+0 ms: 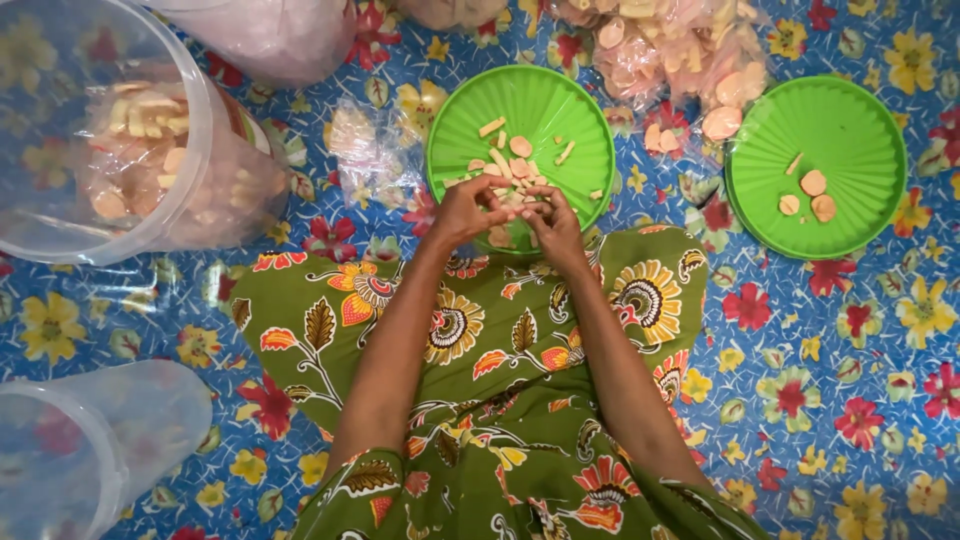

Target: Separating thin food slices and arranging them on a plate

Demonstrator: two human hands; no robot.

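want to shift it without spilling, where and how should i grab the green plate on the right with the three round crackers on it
Probably best to grip the green plate by its raised ribbed rim at the near-right edge, coming in from the right. The three round crackers sit left of centre, and the cracker bags crowd its upper left; the right side is open mat.

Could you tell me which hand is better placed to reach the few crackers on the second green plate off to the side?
Probably the right hand: that green plate lies on its side, while the left hand sits farther away.
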